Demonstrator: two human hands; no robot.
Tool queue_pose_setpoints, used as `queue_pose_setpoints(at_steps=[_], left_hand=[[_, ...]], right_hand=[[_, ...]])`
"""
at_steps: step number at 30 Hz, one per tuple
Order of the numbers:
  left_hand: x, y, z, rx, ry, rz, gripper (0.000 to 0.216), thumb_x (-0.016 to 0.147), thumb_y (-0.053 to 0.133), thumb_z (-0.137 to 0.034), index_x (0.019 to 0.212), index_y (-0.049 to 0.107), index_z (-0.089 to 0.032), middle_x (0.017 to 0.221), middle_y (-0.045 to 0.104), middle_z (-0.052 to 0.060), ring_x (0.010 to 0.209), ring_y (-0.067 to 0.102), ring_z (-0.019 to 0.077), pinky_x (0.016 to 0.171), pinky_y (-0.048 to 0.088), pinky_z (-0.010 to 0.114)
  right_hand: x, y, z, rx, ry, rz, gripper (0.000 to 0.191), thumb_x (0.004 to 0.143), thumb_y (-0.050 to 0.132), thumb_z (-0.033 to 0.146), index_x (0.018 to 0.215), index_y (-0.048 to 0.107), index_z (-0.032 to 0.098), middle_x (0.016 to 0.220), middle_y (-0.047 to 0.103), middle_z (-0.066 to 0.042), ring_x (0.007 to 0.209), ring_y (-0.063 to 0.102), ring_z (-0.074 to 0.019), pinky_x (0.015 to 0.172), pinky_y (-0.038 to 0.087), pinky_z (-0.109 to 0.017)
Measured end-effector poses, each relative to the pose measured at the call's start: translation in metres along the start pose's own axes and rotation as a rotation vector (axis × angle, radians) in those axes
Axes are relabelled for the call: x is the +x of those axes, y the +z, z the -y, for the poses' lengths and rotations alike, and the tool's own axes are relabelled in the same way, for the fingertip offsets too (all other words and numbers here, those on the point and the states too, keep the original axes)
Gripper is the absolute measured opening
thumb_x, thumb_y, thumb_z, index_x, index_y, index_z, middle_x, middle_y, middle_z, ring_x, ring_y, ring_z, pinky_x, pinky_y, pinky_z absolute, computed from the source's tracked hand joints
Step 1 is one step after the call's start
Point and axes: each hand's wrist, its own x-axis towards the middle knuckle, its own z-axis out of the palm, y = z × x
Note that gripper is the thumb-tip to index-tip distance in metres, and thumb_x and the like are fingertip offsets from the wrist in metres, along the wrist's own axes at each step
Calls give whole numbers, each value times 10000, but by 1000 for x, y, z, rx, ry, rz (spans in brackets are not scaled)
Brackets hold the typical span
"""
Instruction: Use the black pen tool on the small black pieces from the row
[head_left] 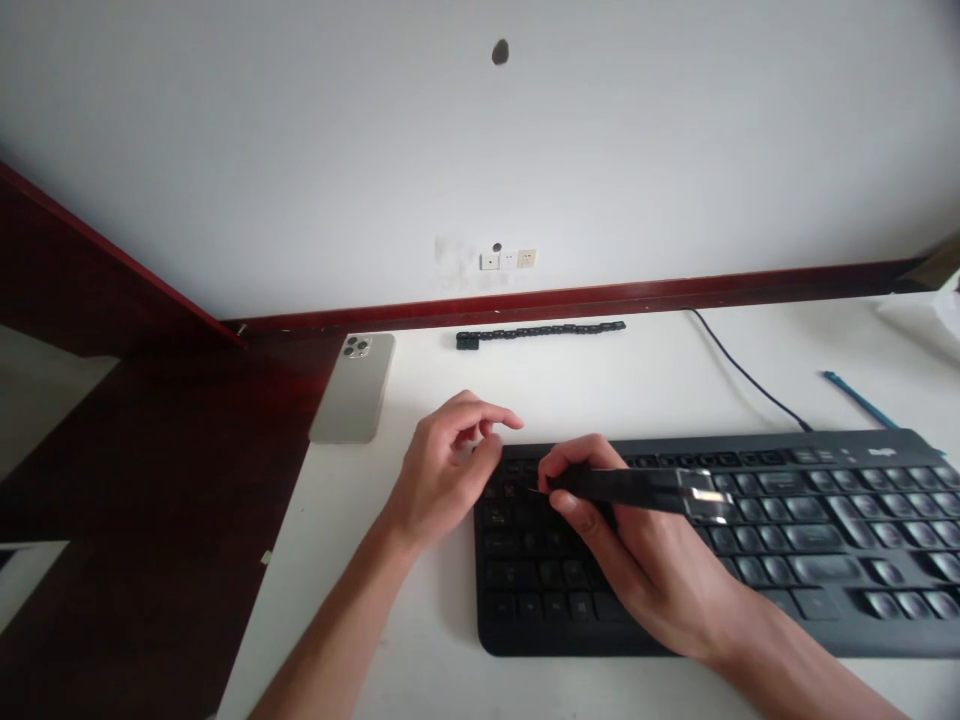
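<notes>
A black keyboard (787,560) lies on the white desk (600,390) in front of me. My right hand (637,560) rests over its left half, fingers closed on a black tweezer-like tool (637,488) whose fine tip points left at the upper-left keys. My left hand (450,470) sits at the keyboard's top-left corner, fingers curled and pinched together beside the tool's tip; whether anything is between them I cannot see.
A phone (354,388) lies face down at the desk's left edge. A black chain-like strip (540,332) lies near the wall. The keyboard's cable (742,375) runs back right. A blue stick (862,400) lies at right. Dark red floor lies left.
</notes>
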Motion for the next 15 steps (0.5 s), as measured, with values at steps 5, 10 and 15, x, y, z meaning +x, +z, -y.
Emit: queue_pose_setpoints(at_steps=[5, 10, 15], left_hand=[[2, -6, 1, -18, 19, 128, 222, 930, 605, -295, 1021, 799, -237, 1078, 711, 96, 1021, 659, 236, 843, 560, 318], [2, -7, 7, -68, -16, 116, 228, 949, 589, -262, 1012, 802, -211, 1085, 735, 99, 1011, 683, 228, 854, 572, 310], [3, -8, 8, -105, -37, 95, 234, 957, 570, -218, 1044, 785, -194, 1091, 742, 90, 993, 691, 209, 854, 572, 300]], right_hand=[[0, -4, 5, 14, -13, 17, 79, 1004, 537, 357, 1060, 574, 317, 834, 666, -48, 646, 616, -200, 548, 528, -330], [-4, 0, 2, -36, -56, -15, 54, 939, 595, 272, 976, 570, 301, 774, 661, -35, 600, 617, -189, 556, 530, -319], [-7, 4, -1, -78, -154, -9, 131, 853, 630, 172, 901, 555, 268, 796, 671, -49, 650, 646, -185, 607, 543, -303]])
